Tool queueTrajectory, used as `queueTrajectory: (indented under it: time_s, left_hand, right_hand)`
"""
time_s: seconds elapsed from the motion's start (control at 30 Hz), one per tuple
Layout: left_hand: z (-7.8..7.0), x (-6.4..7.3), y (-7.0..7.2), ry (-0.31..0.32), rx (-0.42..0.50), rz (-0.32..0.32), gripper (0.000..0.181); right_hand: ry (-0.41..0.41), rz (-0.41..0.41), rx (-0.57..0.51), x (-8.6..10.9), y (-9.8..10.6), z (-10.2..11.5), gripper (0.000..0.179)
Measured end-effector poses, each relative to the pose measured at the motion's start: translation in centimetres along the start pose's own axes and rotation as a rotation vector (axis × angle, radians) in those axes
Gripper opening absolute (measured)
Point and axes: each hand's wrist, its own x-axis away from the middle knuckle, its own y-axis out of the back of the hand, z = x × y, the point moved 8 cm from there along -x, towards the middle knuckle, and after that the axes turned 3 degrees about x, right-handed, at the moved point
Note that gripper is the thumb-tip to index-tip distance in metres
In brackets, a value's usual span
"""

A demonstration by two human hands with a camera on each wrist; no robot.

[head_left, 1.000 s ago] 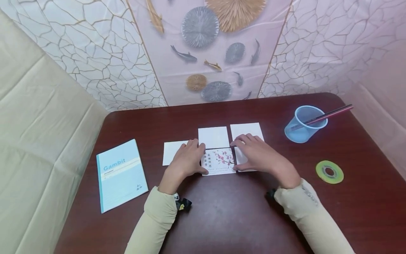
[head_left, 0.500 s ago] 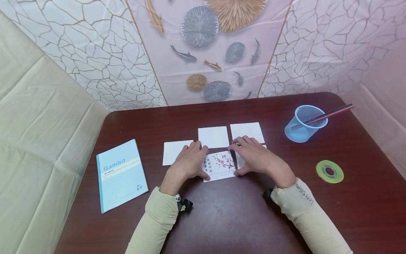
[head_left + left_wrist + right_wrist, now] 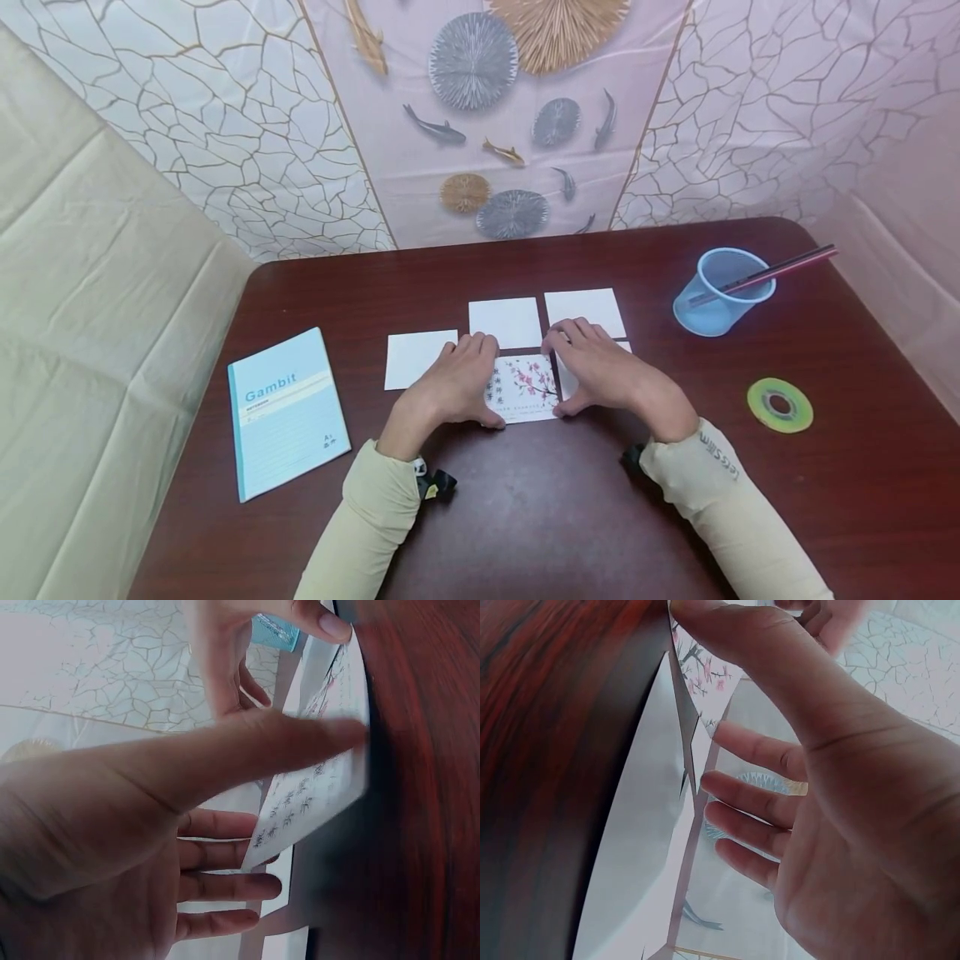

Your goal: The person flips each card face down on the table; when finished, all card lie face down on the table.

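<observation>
A white card [image 3: 527, 388] printed with pink blossoms and dark characters lies between the two hands in the head view. My left hand [image 3: 453, 382] holds its left side, thumb on the near edge and fingers at the far edge. At the right side my right hand [image 3: 611, 371] grips it likewise by thumb and forefinger. In the left wrist view the printed card [image 3: 311, 780] slants, raised off the dark table. Blank white cards surround it: one at left [image 3: 416, 358], one behind [image 3: 504, 323], one at back right [image 3: 585, 312], and one [image 3: 567, 379] partly hidden under the right hand.
A blue Gambit notebook [image 3: 292, 417] lies at left on the dark red table [image 3: 540, 517]. Toward the back right a blue mesh cup [image 3: 705, 312] leans over with pencils [image 3: 787, 267] in it. A yellow-green tape roll [image 3: 780, 406] lies at right.
The printed card has come slightly nearer the person, away from the blank card behind it. My left hand has shifted right, covering more of the card's left side. The right hand barely moved.
</observation>
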Motion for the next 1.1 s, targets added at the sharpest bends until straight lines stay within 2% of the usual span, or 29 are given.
queueTrajectory:
  time_s: [0.2, 0.43, 0.63, 0.73, 0.87, 1.1]
  left_hand:
    - [-0.6, -0.1, 0.2, -0.001, -0.050, -0.029, 0.097]
    - [0.2, 0.0, 1.3, -0.016, -0.019, -0.100, 0.097]
    - [-0.8, -0.7, 2.0, -0.098, -0.015, -0.249, 0.094]
    - [-1.3, -0.7, 2.4, -0.130, -0.011, -0.302, 0.092]
    - [-1.4, -0.6, 2.7, -0.122, 0.001, -0.319, 0.094]
    - [-1.8, -0.7, 2.8, -0.147, 0.023, -0.336, 0.095]
  right_hand:
    - [-0.003, 0.000, 0.029, -0.1, 0.0, -0.1, 0.085]
    - [0.005, -0.045, 0.057, -0.1, 0.5, -0.4, 0.099]
    - [0.088, -0.155, 0.053, -0.4, 1.7, 0.9, 0.099]
    - [0.097, -0.191, 0.033, -0.4, 2.3, 1.0, 0.098]
    - [0.088, -0.213, 0.025, -0.2, 2.9, 0.7, 0.091]
    - [0.144, -0.217, -0.011, -0.3, 2.7, 1.3, 0.084]
